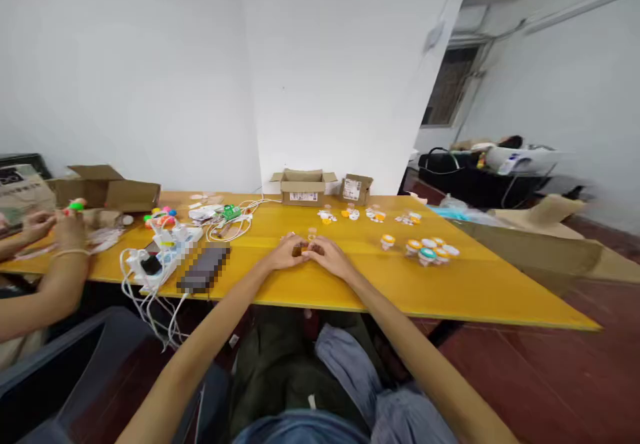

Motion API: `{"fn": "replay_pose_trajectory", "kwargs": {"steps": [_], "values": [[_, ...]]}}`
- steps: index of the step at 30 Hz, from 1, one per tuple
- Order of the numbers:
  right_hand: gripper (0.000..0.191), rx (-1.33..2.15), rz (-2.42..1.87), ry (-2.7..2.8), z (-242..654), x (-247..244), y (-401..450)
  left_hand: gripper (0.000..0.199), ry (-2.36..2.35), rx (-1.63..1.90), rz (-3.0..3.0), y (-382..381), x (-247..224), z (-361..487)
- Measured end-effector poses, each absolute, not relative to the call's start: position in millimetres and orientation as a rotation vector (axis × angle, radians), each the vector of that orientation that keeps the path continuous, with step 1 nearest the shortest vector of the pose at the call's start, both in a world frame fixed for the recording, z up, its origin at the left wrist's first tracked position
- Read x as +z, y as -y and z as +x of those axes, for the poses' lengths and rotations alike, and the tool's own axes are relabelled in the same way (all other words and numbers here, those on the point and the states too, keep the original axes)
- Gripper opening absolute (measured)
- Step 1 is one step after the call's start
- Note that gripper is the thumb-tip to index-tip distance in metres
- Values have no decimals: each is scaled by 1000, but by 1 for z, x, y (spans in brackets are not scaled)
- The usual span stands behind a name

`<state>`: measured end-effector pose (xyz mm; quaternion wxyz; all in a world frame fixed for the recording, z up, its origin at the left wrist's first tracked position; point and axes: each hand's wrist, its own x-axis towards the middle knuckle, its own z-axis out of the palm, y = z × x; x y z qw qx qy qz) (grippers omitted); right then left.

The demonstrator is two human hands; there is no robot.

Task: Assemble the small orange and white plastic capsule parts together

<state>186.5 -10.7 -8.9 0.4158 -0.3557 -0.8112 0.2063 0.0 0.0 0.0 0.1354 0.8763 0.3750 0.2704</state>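
My left hand [285, 255] and my right hand [331, 256] meet over the front middle of the table. The fingers of both are curled and closed together at the tips. Whatever lies between them is small and mostly hidden; a bit of orange shows there. Just behind the fingertips stands a small clear cup [313, 232]. Off to the right of my right hand is a group of small containers with white and orange lids, one with a teal lid [427, 253]. A single orange-lidded container [387, 240] stands a little apart from them.
Small piles of white and orange parts [376, 215] lie toward the back of the yellow table [480, 291]. Behind them stand an open cardboard box [303, 187] and a smaller box [356, 189]. To the left are a power strip [173, 254], cables and a co-worker's hands [70, 227].
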Motion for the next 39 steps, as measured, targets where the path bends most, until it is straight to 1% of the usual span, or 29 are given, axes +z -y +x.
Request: {"fn": "replay_pose_trajectory", "kwargs": {"steps": [3,10,16,21,26,30,39], "values": [[16,516,-868,2045,187,-10,10,24,-1076,803,2534,0,0,0],[14,493,-897,2040,188,-13,9,19,-1064,811,2520,0,0,-2],[15,489,-894,2040,187,-14,10,18,-1032,838,2503,-1,-1,-3],[16,456,-912,2015,188,-13,9,22,-1029,844,2484,-3,-2,-3],[10,442,-921,2009,188,-13,10,19,-1040,833,2477,-3,-2,-4],[11,440,-925,2000,187,-12,11,22,-1043,832,2475,-3,-3,-5],[9,445,-943,2013,188,-14,8,20,-1022,819,2483,-5,-2,-5]]}}
